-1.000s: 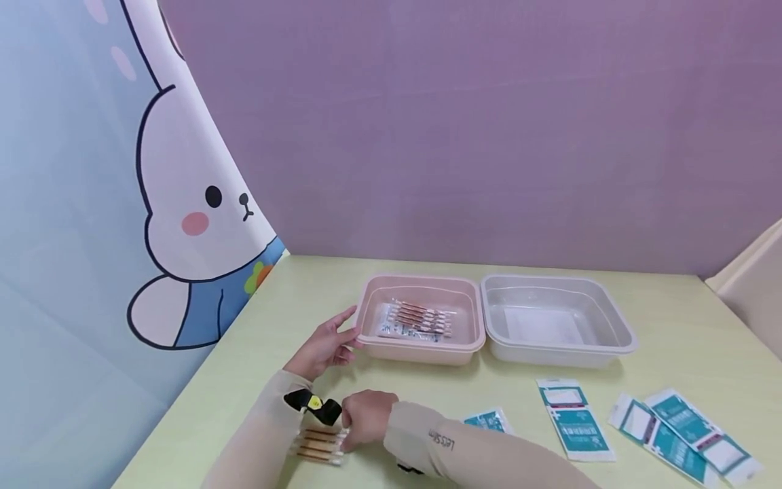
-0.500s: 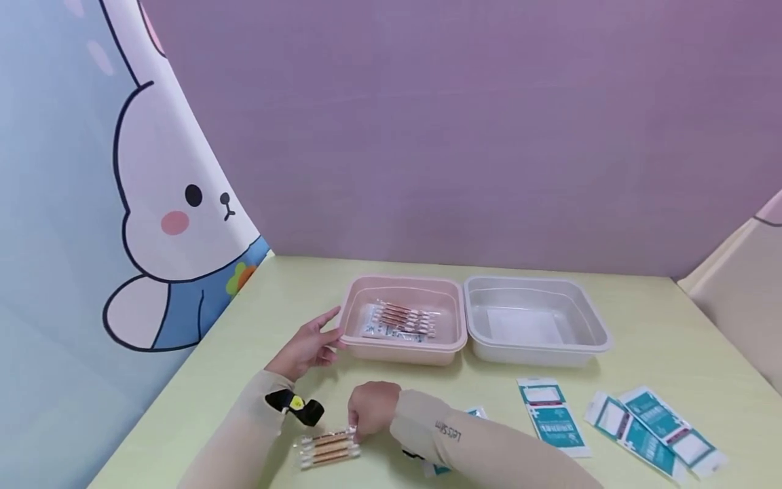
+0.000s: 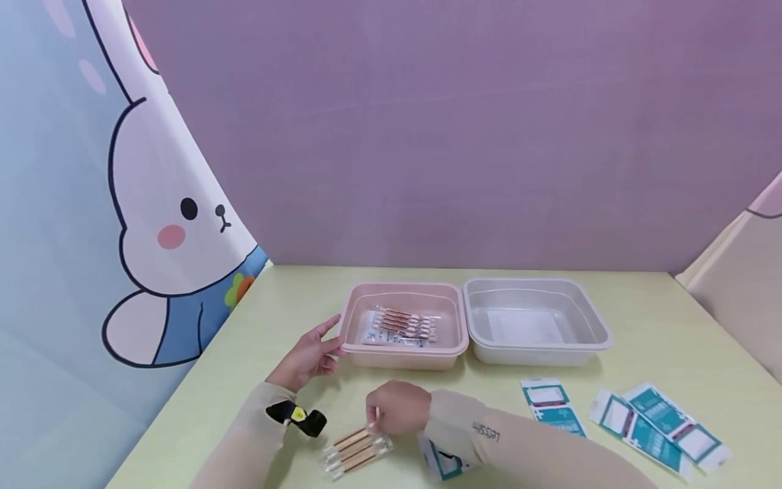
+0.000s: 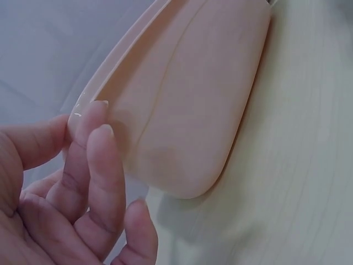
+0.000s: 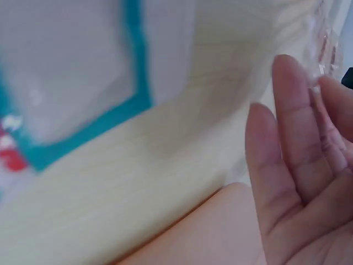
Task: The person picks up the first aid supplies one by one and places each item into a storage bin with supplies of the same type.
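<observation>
My left hand point(image 3: 309, 358) holds the left rim of a pink plastic basin point(image 3: 403, 360); in the left wrist view the thumb and fingers pinch that rim point(image 4: 77, 110). A clear pack of brown-stemmed cotton swabs point(image 3: 357, 454) hangs tilted from my right hand point(image 3: 400, 407), which pinches its upper right edge between thumb and fingertips. Only a sliver of this pack shows in the right wrist view, beside the fingers point(image 5: 292, 110). Inside the pink basin lie more packaged swabs point(image 3: 408, 324), over a white-and-blue wrapper.
A white basin point(image 3: 544, 356) stands directly right of the pink one. Teal-and-white packets lie at the right: one single packet point(image 3: 552, 404) and two overlapping packets point(image 3: 650, 428). Another packet point(image 3: 441, 462) is partly hidden beneath my right forearm.
My right hand has moved right and slightly forward, drawing the swab pack along and tilting it. The left hand keeps its place at the pink basin's rim. The head view has shifted somewhat.
</observation>
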{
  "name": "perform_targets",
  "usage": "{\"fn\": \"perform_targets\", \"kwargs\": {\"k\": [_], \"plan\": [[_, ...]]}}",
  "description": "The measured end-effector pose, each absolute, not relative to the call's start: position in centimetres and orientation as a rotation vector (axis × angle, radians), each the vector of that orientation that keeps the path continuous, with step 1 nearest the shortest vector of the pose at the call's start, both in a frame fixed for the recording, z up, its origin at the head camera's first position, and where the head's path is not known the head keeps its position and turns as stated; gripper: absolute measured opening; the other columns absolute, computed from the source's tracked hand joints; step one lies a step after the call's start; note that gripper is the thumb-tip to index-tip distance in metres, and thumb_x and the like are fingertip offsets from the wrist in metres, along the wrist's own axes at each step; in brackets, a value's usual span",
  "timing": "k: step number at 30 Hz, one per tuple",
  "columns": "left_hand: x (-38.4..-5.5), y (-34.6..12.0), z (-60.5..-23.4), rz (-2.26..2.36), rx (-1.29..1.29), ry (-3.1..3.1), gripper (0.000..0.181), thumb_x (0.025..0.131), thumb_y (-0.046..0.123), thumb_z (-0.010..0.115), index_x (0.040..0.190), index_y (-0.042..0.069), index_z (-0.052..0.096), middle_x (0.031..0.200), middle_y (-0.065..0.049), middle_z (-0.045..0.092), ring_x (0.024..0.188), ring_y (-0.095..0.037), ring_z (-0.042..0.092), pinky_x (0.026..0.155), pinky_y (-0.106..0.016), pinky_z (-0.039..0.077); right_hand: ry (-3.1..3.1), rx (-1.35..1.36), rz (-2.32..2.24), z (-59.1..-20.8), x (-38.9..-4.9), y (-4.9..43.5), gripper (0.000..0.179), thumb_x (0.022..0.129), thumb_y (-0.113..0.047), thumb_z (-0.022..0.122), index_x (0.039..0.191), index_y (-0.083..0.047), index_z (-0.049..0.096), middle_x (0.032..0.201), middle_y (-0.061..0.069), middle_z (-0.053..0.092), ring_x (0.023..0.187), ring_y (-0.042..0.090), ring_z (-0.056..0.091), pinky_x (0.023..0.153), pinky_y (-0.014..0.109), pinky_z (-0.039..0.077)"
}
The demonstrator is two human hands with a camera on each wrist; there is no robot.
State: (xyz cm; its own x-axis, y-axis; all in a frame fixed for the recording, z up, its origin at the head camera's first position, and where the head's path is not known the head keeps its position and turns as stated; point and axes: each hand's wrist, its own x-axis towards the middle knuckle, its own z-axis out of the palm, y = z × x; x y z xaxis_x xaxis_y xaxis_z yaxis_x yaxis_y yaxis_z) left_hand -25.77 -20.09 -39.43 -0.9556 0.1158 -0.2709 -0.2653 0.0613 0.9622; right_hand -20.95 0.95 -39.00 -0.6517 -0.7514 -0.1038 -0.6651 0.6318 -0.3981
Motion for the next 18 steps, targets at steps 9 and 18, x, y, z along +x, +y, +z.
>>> {"fn": "perform_targets", "kwargs": {"k": [9, 18], "plan": [[-25.7, -20.2, -39.6, 2.007, -0.121, 2.022, 0.061, 0.101, 0.013, 0.049, 0.154, 0.014, 0.018, 0.069, 0.004, 0.064, 0.048, -0.007, 0.054, 0.052, -0.024, 0.043, 2.464, -1.016, -0.837, -37.8, -21.5, 3.2, 0.011, 0.087, -0.011, 0.068, 0.078, -0.013, 0.064, 0.062, -0.011, 0.055, 0.054, 0.002, 0.050, 0.055, 0.020, 0.043], [-25.7, -20.2, -39.4, 1.979, -0.058, 2.008, 0.063, 0.102, 0.012, 0.045, 0.155, 0.014, 0.011, 0.071, 0.002, 0.067, 0.048, -0.007, 0.054, 0.053, -0.023, 0.044, 2.334, -1.000, -1.251, -36.0, -23.5, 5.0, 0.007, 0.089, 0.005, 0.061, 0.084, 0.001, 0.062, 0.071, 0.002, 0.063, 0.055, 0.014, 0.059, 0.054, 0.033, 0.053]]}}
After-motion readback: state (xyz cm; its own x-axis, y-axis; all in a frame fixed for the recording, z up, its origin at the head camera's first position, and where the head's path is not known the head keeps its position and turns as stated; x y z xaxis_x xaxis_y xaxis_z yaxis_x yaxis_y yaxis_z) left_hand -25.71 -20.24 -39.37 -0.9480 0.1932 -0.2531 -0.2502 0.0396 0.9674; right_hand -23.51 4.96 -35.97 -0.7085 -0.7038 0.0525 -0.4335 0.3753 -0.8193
